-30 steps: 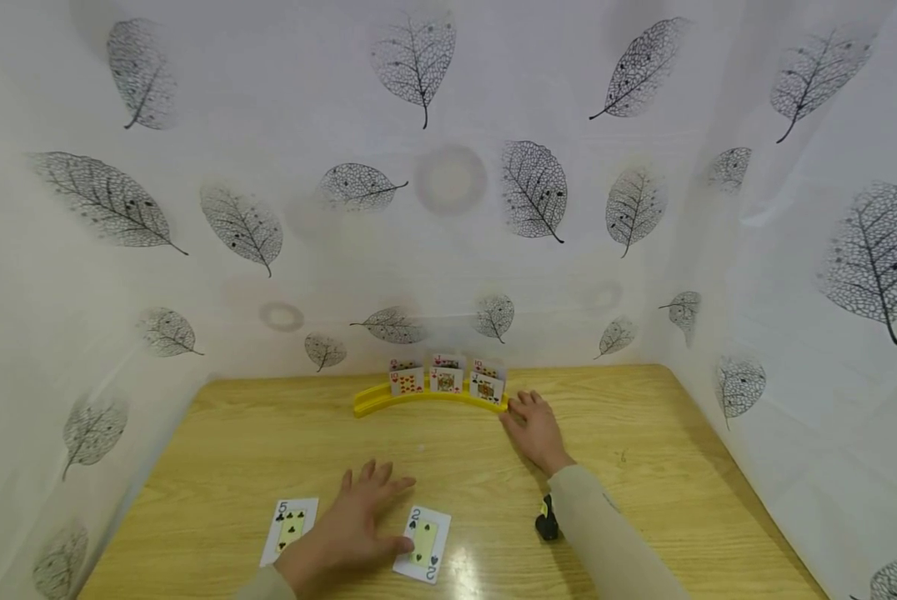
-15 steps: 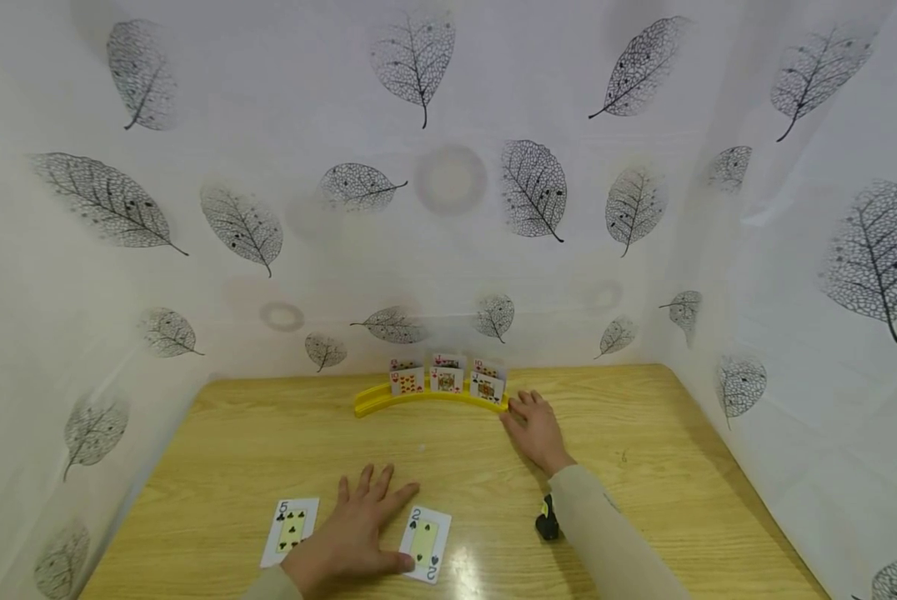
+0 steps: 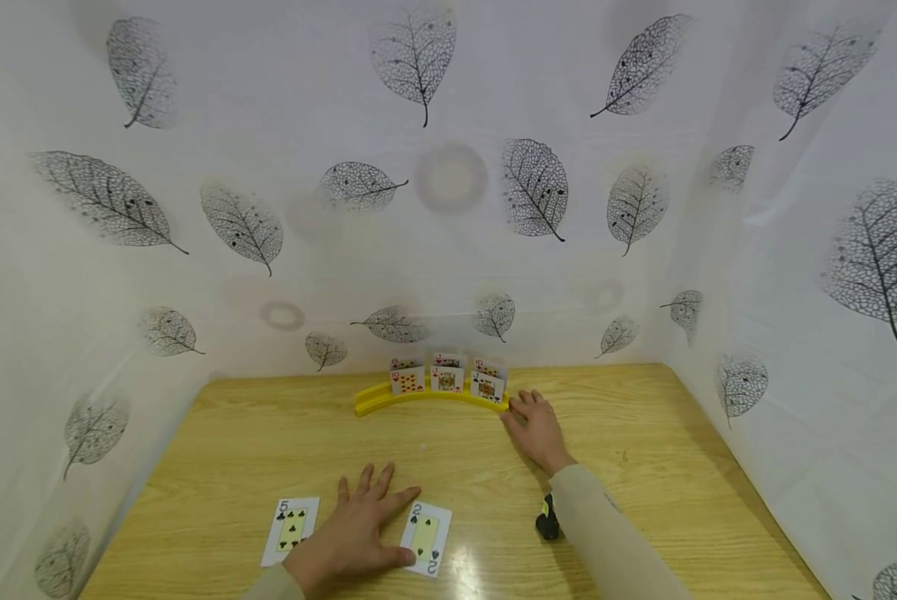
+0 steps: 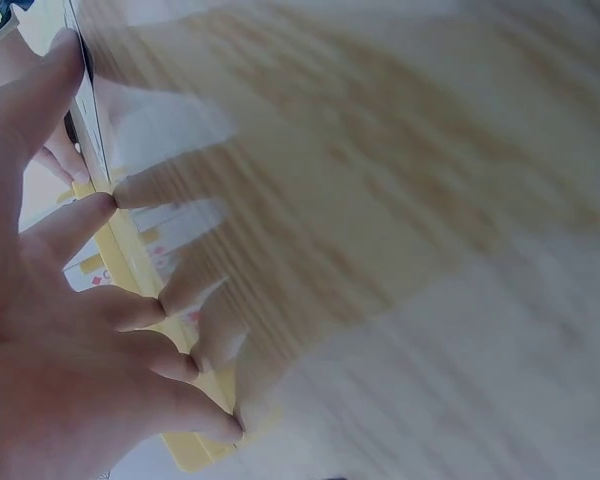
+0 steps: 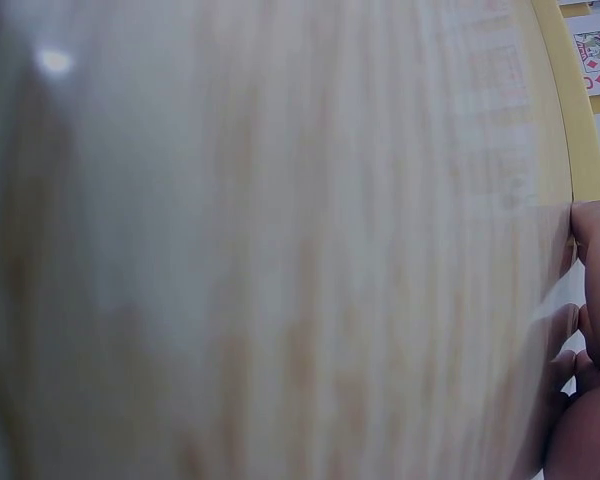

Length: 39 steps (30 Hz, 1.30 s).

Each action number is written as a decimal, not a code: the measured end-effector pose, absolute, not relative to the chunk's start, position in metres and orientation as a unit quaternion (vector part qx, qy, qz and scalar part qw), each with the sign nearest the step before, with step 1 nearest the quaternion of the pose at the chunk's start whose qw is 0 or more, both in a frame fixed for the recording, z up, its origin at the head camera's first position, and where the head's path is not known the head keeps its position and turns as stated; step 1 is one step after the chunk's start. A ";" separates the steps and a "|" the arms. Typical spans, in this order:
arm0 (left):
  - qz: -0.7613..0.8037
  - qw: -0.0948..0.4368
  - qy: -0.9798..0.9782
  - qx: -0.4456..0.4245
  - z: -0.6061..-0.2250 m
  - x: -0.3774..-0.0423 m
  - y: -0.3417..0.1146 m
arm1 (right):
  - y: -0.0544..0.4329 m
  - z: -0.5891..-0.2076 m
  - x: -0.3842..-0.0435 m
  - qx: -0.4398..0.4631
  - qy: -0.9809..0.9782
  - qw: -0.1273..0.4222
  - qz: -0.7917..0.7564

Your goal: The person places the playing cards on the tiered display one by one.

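My left hand (image 3: 351, 533) rests on the wooden table with fingers spread and fingertips touching the surface. Its thumb tip lies on the lower left edge of a two of spades (image 3: 428, 537), which is face up. Partly under the left wrist in the head view is a five of clubs (image 3: 291, 529). Farther back stands a curved yellow card holder (image 3: 373, 402) with two rows of upright playing cards (image 3: 447, 380). My right hand (image 3: 536, 429) rests at the holder's right end, fingers loosely bent, the nearest digit (image 5: 590, 222) touching that end.
A small black object (image 3: 547, 521) with a yellow mark lies beside the right sleeve (image 3: 606, 525). White sheeting (image 3: 448, 250) with a leaf print encloses the back and sides of the table (image 3: 231, 450).
My left hand has flattened and spread its fingers onto the table. The two of spades has slid slightly away from me under the thumb. The right hand has stayed in place.
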<state>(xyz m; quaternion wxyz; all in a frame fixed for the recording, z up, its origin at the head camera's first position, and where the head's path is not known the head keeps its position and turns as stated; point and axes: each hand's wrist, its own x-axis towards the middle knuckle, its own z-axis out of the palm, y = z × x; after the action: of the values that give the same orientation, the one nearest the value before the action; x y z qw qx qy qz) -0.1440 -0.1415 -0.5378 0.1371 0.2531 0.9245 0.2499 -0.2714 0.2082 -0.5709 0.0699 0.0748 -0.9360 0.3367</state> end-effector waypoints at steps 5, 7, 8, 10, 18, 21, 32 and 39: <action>0.260 0.136 0.924 0.247 -0.538 -0.143 -0.141 | 0.208 -0.571 -0.271 0.075 -0.937 0.071 0.333; 0.259 0.134 0.925 0.244 -0.538 -0.144 -0.140 | 0.208 -0.571 -0.271 0.076 -0.937 0.073 0.332; 0.257 0.133 0.926 0.243 -0.538 -0.144 -0.140 | 0.208 -0.571 -0.271 0.077 -0.937 0.076 0.332; 0.257 0.132 0.927 0.240 -0.538 -0.145 -0.140 | 0.208 -0.570 -0.270 0.079 -0.937 0.080 0.330; 0.276 0.136 0.923 0.232 -0.534 -0.146 -0.138 | 0.207 -0.568 -0.271 0.067 -0.941 0.071 0.325; 0.277 0.136 0.922 0.232 -0.533 -0.145 -0.137 | 0.206 -0.568 -0.272 0.065 -0.941 0.066 0.325; 0.274 0.142 0.922 0.233 -0.531 -0.146 -0.136 | 0.207 -0.570 -0.270 0.081 -0.935 0.095 0.332; 0.275 0.145 0.923 0.228 -0.531 -0.146 -0.136 | 0.206 -0.571 -0.270 0.081 -0.936 0.090 0.330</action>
<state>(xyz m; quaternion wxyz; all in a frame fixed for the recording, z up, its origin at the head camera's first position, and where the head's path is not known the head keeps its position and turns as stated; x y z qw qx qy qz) -0.1464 -0.1358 -0.5306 0.1450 0.2276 0.9229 0.2747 -0.2702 0.2062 -0.5708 0.0900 0.0811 -0.9361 0.3303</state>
